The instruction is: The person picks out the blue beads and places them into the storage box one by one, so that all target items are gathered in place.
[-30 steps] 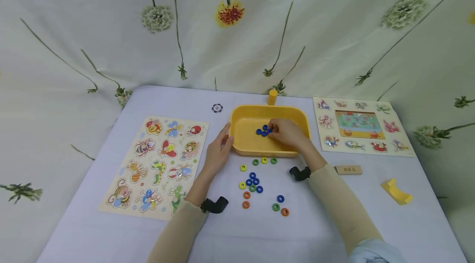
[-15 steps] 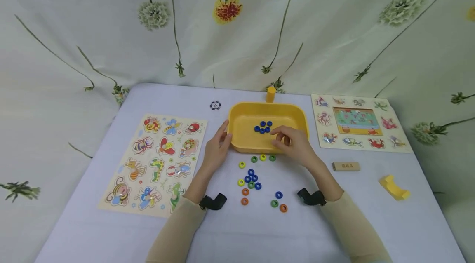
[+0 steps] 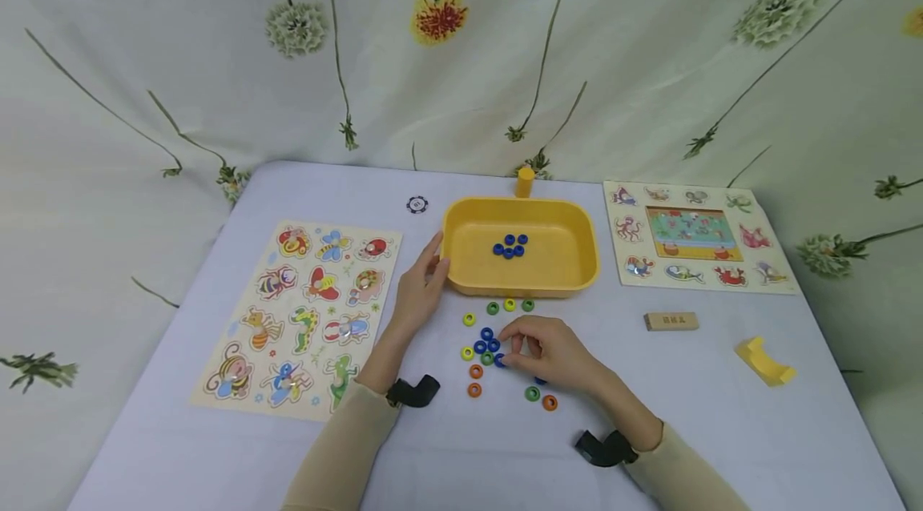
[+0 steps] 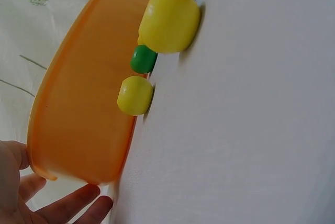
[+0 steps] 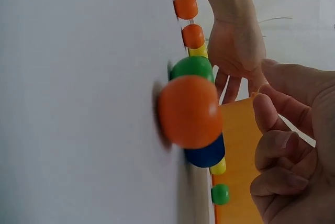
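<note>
A yellow plastic tray (image 3: 519,291) holds several blue beads (image 3: 509,251) in a small cluster. At its left end, my left hand (image 3: 418,291) rests with extended fingers against the wall, its fingertips (image 4: 93,189) by the tray's corner in the left wrist view. My right hand (image 3: 551,351) is over the table in front of the tray, thumb and forefinger slightly parted beside a loose blue bead (image 3: 498,361). Nothing shows between those fingertips in the right wrist view, where the other fingers (image 5: 280,143) are bent. Around it lie green (image 3: 532,393), orange (image 3: 550,403) and yellow beads (image 3: 467,353).
An insect puzzle board (image 3: 303,319) lies on the left, a sea-animal puzzle board (image 3: 750,275) at the back right. A wooden block (image 3: 671,322) and a yellow arch-shaped block (image 3: 766,362) are on the right. Behind the tray stand a yellow cylinder (image 3: 524,183) and a poker chip (image 3: 417,205).
My right hand has let go of a blue bead in the tray, come out over the front rim and moved down to the loose beads. The left hand stays at the tray.
</note>
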`<state>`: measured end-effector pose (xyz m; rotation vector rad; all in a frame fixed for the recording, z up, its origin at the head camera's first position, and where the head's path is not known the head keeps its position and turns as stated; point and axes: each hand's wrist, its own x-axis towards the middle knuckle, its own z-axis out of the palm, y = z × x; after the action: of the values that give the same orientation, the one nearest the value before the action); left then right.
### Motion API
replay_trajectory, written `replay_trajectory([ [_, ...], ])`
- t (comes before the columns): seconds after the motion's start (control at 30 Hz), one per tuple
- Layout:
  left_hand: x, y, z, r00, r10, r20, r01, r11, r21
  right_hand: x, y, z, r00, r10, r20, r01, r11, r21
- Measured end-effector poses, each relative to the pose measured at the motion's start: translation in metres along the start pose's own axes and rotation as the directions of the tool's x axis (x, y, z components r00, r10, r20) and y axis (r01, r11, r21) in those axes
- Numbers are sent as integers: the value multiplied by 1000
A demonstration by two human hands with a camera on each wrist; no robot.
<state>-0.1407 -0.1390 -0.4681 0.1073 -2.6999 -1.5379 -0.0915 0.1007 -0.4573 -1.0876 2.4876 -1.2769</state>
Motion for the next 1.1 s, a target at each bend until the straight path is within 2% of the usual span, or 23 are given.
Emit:
replay_trajectory([
  [0.33, 0, 0, 1, 1000, 4, -14, -4, 1000, -10, 0, 13, 7, 1000, -11, 23, 11, 999, -35],
  [0.63, 0, 0, 0, 1000, -9, -3, 9, 1000, -6, 0, 18, 18, 998, 36, 56, -24, 979, -205],
  [0.8, -1, 2, 0, 1000, -25, -16, 25, 1000, -5, 2, 17, 19, 998, 33, 52, -19, 972, -234],
  [0.93, -1, 2, 0, 1000, -24, -7, 24, 1000, -9, 3, 10, 6, 1000, 7, 12, -5, 990, -140],
  [1.03, -1, 1, 1, 1000, -19, -3, 19, 1000, -7, 12, 3, -16, 997, -35, -65, 31, 998, -55],
  [1.1, -1, 1, 2, 1000, -17, -8, 17, 1000, -9, 23, 2, -35, 991, -42, -128, 36, 998, -47],
])
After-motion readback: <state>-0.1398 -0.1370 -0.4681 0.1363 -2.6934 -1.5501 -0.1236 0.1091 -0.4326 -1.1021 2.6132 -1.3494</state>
